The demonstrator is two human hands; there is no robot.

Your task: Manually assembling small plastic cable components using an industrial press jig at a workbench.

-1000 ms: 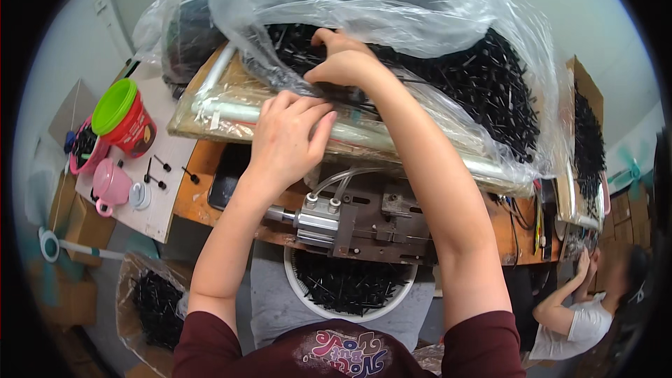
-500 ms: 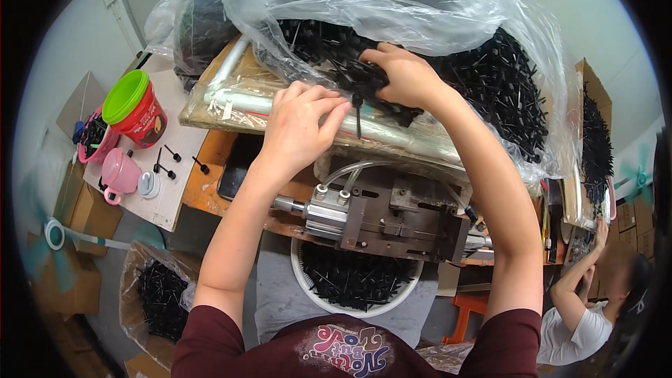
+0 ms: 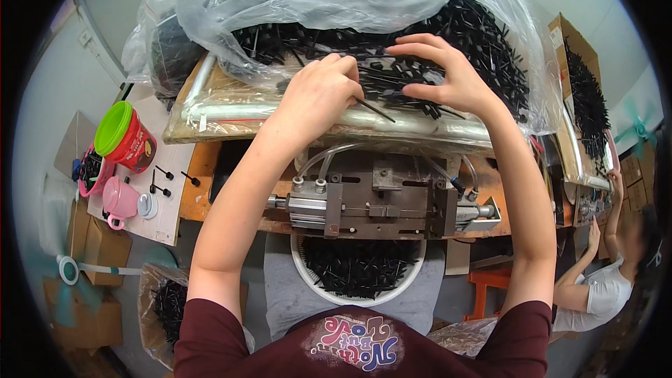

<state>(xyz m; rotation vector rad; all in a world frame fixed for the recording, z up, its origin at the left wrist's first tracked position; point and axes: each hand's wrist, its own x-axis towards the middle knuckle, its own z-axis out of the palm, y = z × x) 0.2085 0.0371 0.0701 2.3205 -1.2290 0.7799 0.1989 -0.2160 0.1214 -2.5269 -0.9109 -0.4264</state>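
My left hand is closed at the near edge of a heap of black headed pins. A thin black pin sticks out from under its fingertips toward the right. Over the heap, my right hand has its thumb and fingers spread apart, with loose pins lying in the gap between them. The heap rests in a plastic-lined tray with a pale front rail. What lies under my left palm is hidden.
Below the tray sits a metal clamping fixture with air tubes. A white basket of black pins is on my lap. At left stand a red bucket with green lid and a pink cup. A co-worker sits at right.
My left hand has moved right and closed round a pin. My right hand has drawn away to the right and opened, leaving pins it was over on the heap. The view has shifted slightly.
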